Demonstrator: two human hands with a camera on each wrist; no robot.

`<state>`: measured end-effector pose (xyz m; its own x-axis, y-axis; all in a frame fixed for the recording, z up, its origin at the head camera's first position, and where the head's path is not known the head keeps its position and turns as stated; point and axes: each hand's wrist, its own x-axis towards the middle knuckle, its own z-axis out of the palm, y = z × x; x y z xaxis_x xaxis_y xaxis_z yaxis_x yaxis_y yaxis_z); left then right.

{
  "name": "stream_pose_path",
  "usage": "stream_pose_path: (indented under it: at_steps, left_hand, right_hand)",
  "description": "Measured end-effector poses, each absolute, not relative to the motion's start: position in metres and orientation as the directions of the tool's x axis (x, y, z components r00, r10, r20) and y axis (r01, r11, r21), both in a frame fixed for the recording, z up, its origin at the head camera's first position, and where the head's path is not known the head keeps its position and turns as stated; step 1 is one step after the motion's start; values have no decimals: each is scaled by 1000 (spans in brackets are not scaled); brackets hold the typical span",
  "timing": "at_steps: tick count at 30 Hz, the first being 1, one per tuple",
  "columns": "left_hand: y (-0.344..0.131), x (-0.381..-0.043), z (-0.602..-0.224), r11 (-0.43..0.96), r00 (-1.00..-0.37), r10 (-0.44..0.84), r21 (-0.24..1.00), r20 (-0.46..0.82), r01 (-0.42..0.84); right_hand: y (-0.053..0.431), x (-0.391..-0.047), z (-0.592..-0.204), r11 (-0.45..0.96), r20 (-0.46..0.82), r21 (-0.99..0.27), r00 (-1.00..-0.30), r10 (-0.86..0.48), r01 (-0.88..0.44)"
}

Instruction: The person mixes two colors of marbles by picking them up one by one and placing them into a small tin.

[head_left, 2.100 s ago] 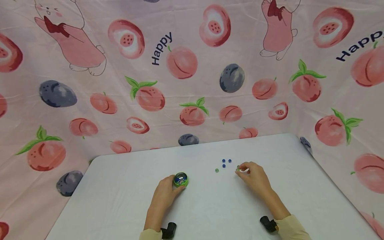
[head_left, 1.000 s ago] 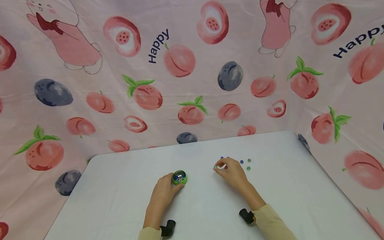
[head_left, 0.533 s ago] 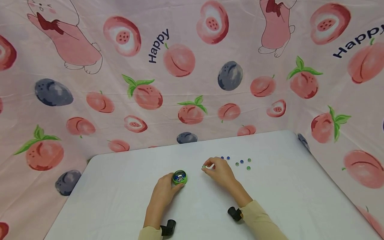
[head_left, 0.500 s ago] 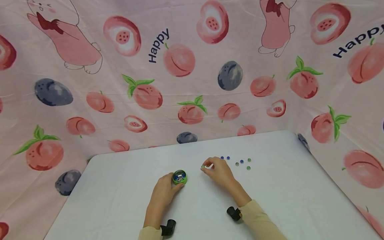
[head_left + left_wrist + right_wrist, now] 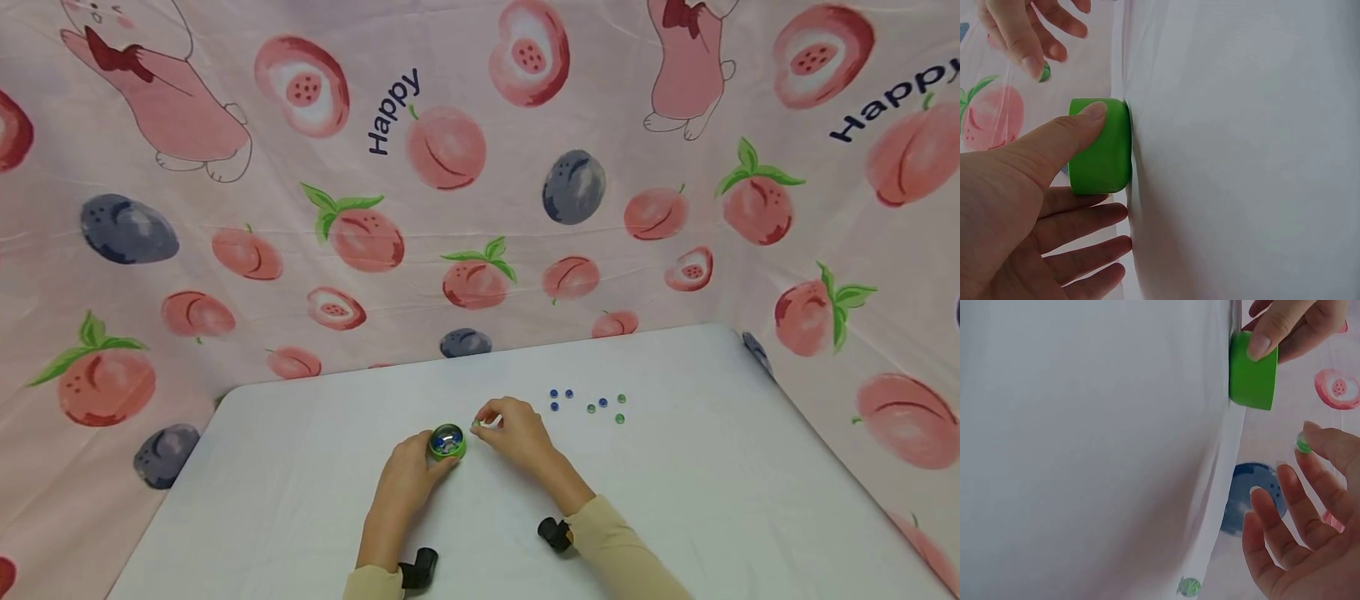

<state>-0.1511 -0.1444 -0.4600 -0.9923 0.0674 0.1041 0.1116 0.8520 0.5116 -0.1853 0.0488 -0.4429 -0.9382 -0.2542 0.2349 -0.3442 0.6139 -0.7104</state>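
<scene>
My left hand [image 5: 403,483] grips a small green cup [image 5: 1100,159] on the table, thumb on one side and fingers on the other. From the head view, blue marbles show inside its shiny interior. My right hand [image 5: 521,433] pinches a green glass marble [image 5: 1302,443] between thumb and index finger, the other fingers spread loosely. This marble is just right of the cup and raised above the table, as both wrist views show. To the right lie several blue marbles [image 5: 554,407] and three green marbles [image 5: 619,419] on the tabletop.
The white-covered table [image 5: 300,500] ends at a back edge against a pink fruit-print cloth [image 5: 420,250], which also hangs at both sides. A black wrist camera [image 5: 555,535] sits at the right cuff, another black camera [image 5: 420,569] at the left.
My right hand has moved left from among the loose marbles, picking up the leftmost green marble and bringing it beside the cup. My left hand keeps its hold on the cup.
</scene>
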Motion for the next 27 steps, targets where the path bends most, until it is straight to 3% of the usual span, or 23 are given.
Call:
stream_pose_path:
  at_steps: [27]
  left_hand:
    - [-146,-152,-461,851,-988,90,506,124,141]
  right_hand:
    - [25,-184,-448,615,176,-713,-935,-308,-337]
